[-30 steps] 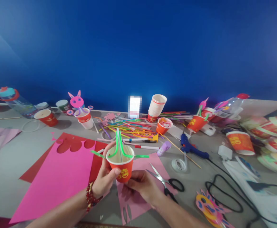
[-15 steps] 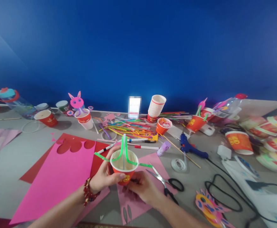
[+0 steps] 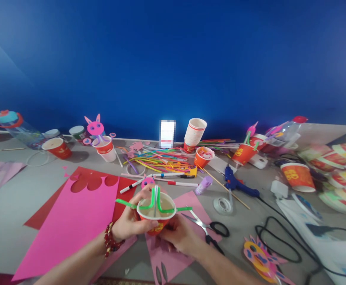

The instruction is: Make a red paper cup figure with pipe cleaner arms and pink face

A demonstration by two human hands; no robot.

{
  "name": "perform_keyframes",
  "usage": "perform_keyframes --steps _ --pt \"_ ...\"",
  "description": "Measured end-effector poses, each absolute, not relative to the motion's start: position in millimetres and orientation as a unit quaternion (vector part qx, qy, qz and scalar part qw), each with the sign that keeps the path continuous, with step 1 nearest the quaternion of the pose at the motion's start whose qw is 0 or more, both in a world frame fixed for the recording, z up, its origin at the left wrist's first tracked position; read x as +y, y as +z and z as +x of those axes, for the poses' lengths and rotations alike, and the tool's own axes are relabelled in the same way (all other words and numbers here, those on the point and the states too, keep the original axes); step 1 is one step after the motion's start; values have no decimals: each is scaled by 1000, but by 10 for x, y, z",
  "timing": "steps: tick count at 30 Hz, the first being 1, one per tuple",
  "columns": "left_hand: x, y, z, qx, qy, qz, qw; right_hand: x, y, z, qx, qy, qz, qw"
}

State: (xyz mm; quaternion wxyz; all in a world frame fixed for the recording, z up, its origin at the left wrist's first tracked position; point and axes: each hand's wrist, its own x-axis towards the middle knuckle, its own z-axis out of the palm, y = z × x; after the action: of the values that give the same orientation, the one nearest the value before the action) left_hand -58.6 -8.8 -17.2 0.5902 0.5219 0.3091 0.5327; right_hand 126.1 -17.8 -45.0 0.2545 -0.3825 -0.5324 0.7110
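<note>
- Red-orange paper forms the cup (image 3: 164, 222) we are handling, just left of the scissors (image 3: 203, 225).
- Our hands both grasp it: the left hand (image 3: 133, 221) wraps the side away from the scissors, thumb in front; the right hand (image 3: 177, 235) grips low on the nearer side, its fingertips mostly hidden.
- Two green straws (image 3: 159, 200) stand together in the cup's mouth, bent ends reaching over the rim, one toward the scissors, one away.
- A pink paper face (image 3: 148, 182) shows beyond our left fingers, up and left of the scissors; we cannot tell whether they touch it.
- We judge the step in hand to be steadying and adjusting the cup and straws; its mouth looks oval, so the next move calls for a lighter squeeze.
- The scissors' blades lie parted, pointing toward the cup, so our right hand should pass above them.
- Left of the scissors and nearer us, the worktop (image 3: 235, 233) ends close to our forearms.
- Beyond the scissors, the glue stick (image 3: 204, 185) limits reach; leftward, the flat bright pink sheet (image 3: 80, 229) offers more room.
</note>
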Motion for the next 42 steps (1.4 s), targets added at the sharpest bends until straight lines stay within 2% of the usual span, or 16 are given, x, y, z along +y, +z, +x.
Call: perform_keyframes --steps 9,16,19,22,30,35,42 --pt "-76 -238 -589 282 544 492 619 -180 -362 1257 -536 710 -396 229" --pt "-63 -161 -535 232 546 528 608 -196 -430 1271 -557 689 -397 239" --pt "-55 -117 -511 210 544 533 613 -198 -411 1270 -571 675 -381 271" --pt "-66 -119 -516 225 532 531 620 -194 -379 1264 -575 668 -368 297" --pt "-83 -198 -530 274 531 495 631 -197 -441 1267 -552 697 -383 250" --pt "-68 -131 -516 262 526 521 619 -196 -499 1259 -555 688 -374 280" --pt "-77 -177 -548 284 526 506 621 -185 -435 1288 -573 673 -384 267"
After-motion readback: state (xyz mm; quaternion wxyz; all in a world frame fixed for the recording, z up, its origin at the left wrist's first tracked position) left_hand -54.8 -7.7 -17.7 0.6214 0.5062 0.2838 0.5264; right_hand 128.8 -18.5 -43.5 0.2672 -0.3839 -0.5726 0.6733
